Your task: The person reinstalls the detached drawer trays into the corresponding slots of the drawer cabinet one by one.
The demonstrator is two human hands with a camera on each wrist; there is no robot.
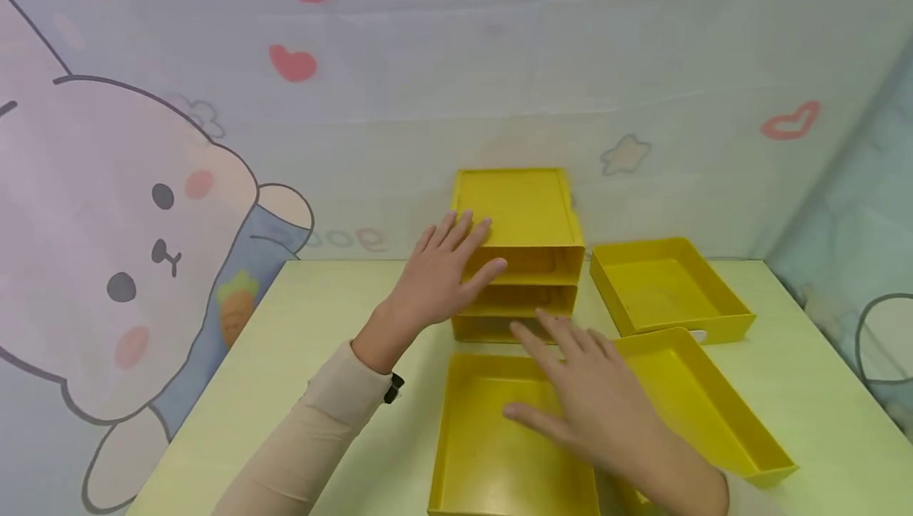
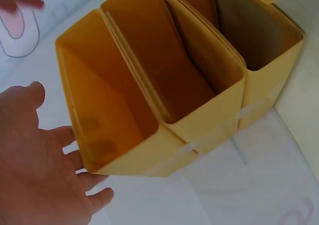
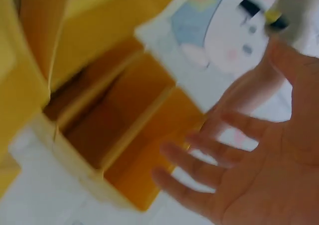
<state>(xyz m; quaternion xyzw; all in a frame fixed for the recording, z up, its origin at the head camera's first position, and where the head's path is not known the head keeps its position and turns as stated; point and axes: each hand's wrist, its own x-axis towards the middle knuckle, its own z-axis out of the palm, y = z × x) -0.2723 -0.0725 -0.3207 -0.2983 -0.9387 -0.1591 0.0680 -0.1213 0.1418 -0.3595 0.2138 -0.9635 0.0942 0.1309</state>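
Note:
A yellow three-tier drawer cabinet [image 1: 524, 207] stands against the back wall, its slots facing the person with no drawers in them. My left hand [image 1: 441, 282] is spread at its upper left front edge; in the left wrist view the straight fingers [image 2: 62, 135] reach the cabinet's top side, though contact is unclear. My right hand [image 1: 602, 393] hovers with fingers spread and holds nothing. Below it lies a pulled-out yellow drawer [image 1: 499, 445], partly covered by that hand. In the right wrist view the right palm [image 3: 269, 177] appears near the cabinet's slots [image 3: 149, 155], blurred.
A second yellow drawer [image 1: 688, 389] lies at the right, partly behind the right forearm. Behind it, a third drawer [image 1: 663, 286] with a white label sits beside the cabinet. All rest on a pale table [image 1: 342, 302]. A cartoon-printed curtain [image 1: 428, 104] hangs behind.

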